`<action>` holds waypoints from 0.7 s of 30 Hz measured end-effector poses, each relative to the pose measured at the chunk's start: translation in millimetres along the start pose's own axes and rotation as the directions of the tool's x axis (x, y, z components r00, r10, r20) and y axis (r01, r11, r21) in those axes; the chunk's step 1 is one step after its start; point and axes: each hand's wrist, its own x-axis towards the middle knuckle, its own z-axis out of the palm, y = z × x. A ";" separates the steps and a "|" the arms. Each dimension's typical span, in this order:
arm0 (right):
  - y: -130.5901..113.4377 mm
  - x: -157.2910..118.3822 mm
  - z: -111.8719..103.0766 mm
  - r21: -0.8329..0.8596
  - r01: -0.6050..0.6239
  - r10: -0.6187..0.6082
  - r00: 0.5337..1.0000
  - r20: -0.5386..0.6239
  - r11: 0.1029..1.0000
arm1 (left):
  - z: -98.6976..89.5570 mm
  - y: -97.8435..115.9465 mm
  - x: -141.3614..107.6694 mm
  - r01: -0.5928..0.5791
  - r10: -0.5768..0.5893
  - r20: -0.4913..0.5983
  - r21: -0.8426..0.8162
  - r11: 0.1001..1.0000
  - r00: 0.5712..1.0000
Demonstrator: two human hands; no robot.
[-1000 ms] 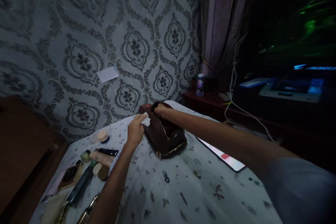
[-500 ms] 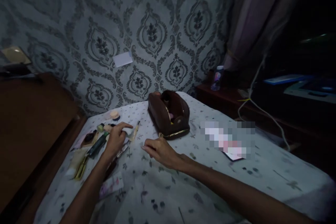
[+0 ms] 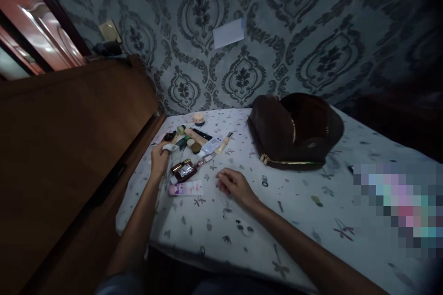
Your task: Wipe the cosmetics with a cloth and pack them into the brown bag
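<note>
My left hand is closed around a small white object, perhaps a tube, at the left side of the spread-out cosmetics. My right hand hovers or rests over the sheet with curled fingers; what they hold, if anything, cannot be made out. Between the hands lie a dark red bottle and a pink-and-white tube. Beyond them are a white squeeze tube, a slim beige tube, a green bottle, a black compact and a small jar.
A brown zippered bag stands open at the back right. Farther right is a blurred-out, phone-like item on the patterned sheet. A wooden board borders the left side. Patterned wallpaper rises behind.
The view has turned left and down, showing the bed's front edge. My left hand has shifted to the left of the cosmetics, still holding the white object. My right hand stays curled.
</note>
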 end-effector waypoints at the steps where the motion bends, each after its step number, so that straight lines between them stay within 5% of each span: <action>1: 0.9 -2.2 -0.1 -0.039 0.026 -0.026 1.000 0.006 0.999 | -1.4 -5.2 -2.6 -0.004 0.004 -0.004 0.011 1.000 1.000; 11: 3.7 -8.9 -5.8 -0.085 0.011 -0.007 0.998 0.055 0.996 | -9.7 -24.1 -51.2 -0.124 0.071 0.237 0.214 0.969 0.969; 15: 3.7 -10.4 -6.1 -0.104 0.017 -0.011 0.998 0.059 0.994 | -9.3 -11.0 -68.3 -0.252 0.060 0.397 0.451 0.856 0.916; 21: 6.9 -11.3 -6.4 -0.126 0.051 -0.042 0.997 0.070 0.991 | -1.5 14.2 -68.9 -0.297 -0.071 0.472 0.658 0.692 0.879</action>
